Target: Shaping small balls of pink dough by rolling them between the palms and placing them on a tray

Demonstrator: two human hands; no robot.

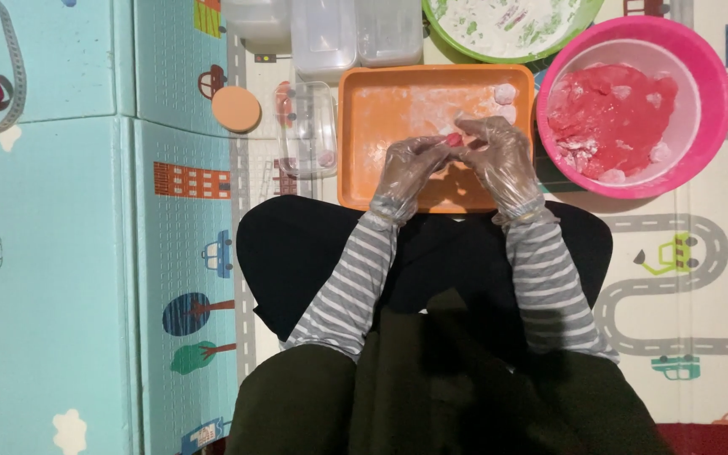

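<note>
Both hands in clear plastic gloves, over the near half of the orange tray (364,168). Left hand (408,167) & right hand (499,152) meet fingertip to fingertip, each curled nearly closed, pinching a small pink dough piece (453,139) between them, just above the floured tray. Two pale floured balls (505,99) sit at tray's far right corner. Pink bowl (714,76) w/ pink dough is just beside tray's right edge; clear lidded container (309,126) at its left edge; green bowl (457,38) past the far edge. Round peach disc (236,109) lies on the play mat (61,253), left of the container.
</note>
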